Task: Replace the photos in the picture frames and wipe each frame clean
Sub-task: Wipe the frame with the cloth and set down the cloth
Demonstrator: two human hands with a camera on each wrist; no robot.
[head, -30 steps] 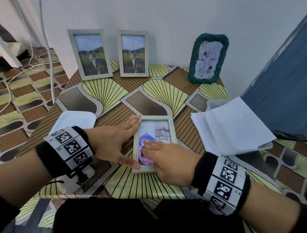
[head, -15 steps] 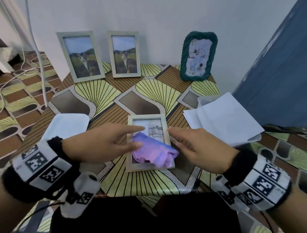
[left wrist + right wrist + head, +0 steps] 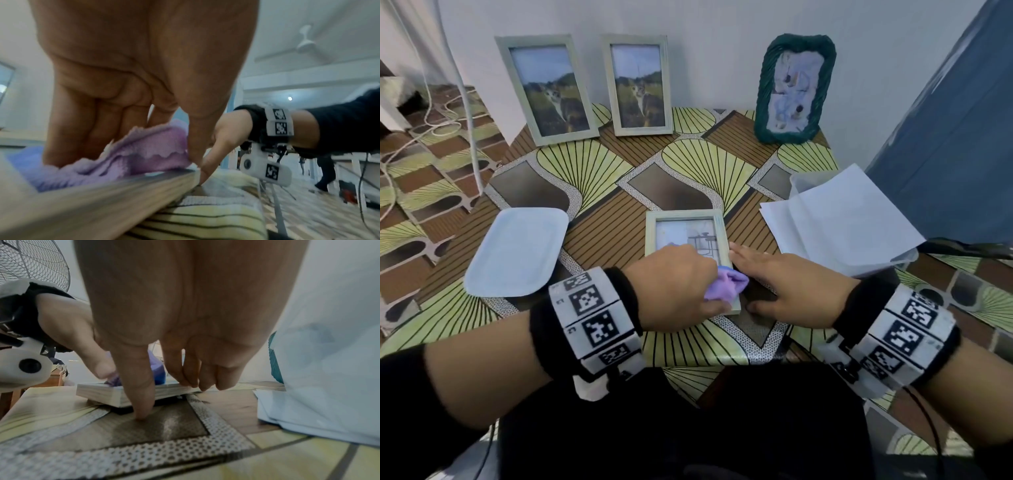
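Note:
A pale wooden picture frame (image 3: 685, 219) lies flat on the patterned table, holding a photo of a table and chair. My left hand (image 3: 674, 284) lies over its lower half and holds a purple cloth (image 3: 726, 286) against the glass. In the left wrist view the fingers press the cloth (image 3: 144, 152) down and the thumb pinches its edge near the frame's side (image 3: 102, 199). My right hand (image 3: 787, 287) lies flat beside the frame's right edge. In the right wrist view its straight fingers touch the frame (image 3: 98, 391) and its thumb rests on the table.
Two pale frames with cat photos (image 3: 548, 89) (image 3: 638, 85) and a green woven frame (image 3: 794, 89) stand against the back wall. A white lid (image 3: 517, 253) lies at the left. White sheets (image 3: 839, 219) cover a clear container at the right, beside a blue panel (image 3: 955, 137).
The purple cloth passed from my right hand to my left hand. My right hand moved off the glass to the frame's right edge, and my left hand moved onto the frame with the cloth.

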